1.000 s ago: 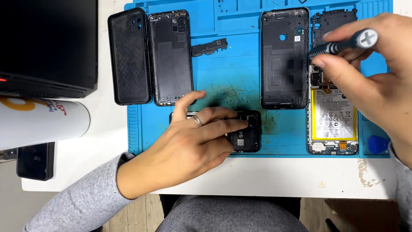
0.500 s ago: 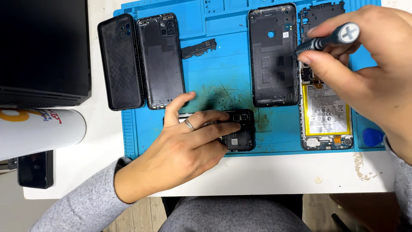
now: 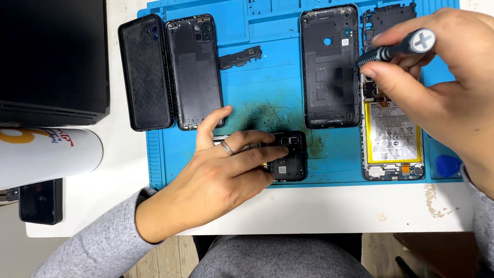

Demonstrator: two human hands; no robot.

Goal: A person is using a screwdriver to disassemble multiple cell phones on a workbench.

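Observation:
My left hand (image 3: 226,172), a ring on one finger, lies flat on a small opened black phone (image 3: 288,157) near the front edge of the blue work mat (image 3: 267,77), fingers spread over its left part. My right hand (image 3: 437,77) grips a screwdriver (image 3: 399,49) with a dark ribbed shaft and grey cross-marked cap. Its tip points down at the top of an opened phone with a white and yellow battery (image 3: 391,134) at the mat's right side.
A black phone case (image 3: 144,72) and a dark back cover (image 3: 195,69) lie at the mat's left. Another back cover (image 3: 329,67), a small black bracket (image 3: 240,56), a black frame piece (image 3: 386,18) and a blue pick (image 3: 447,166) are also there. A white cylinder (image 3: 46,154) and a black box (image 3: 51,56) stand at left.
The view has shifted slightly. My right hand with the screwdriver has stayed over the top of the battery phone; my left hand still rests on the small phone.

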